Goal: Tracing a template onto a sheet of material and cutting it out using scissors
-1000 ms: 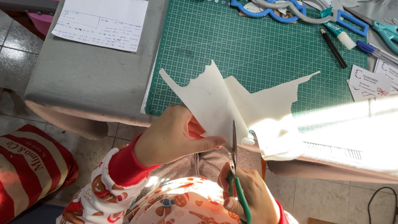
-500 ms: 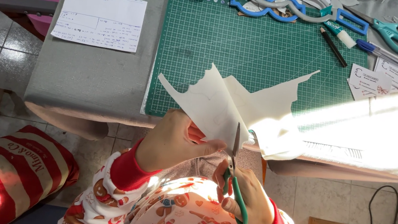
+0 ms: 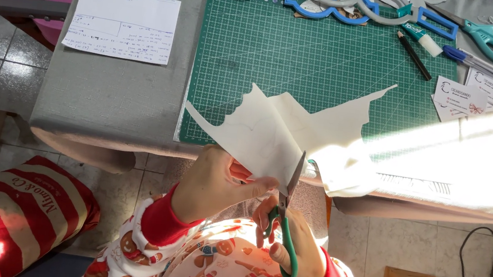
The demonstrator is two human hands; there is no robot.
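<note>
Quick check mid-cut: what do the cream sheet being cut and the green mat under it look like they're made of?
The cream sheet looks like thin paper, matte; it folds and holds crisp jagged cut edges. It could be thin felt or foam; the view leaves that open. The left hand holds it, and the green-handled scissors in the right hand bite into it. The green mat looks like a matte rubbery-vinyl cutting mat, with its printed white grid.

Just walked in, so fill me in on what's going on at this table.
A person is cutting a cream paper sheet with green-handled scissors. The left hand pinches the sheet's lower edge, while the right hand works the scissors, blades pointing up into the paper. The sheet hangs over the near edge of a green cutting mat on a grey table. A second pair of teal scissors lies unused at the far right corner.
</note>
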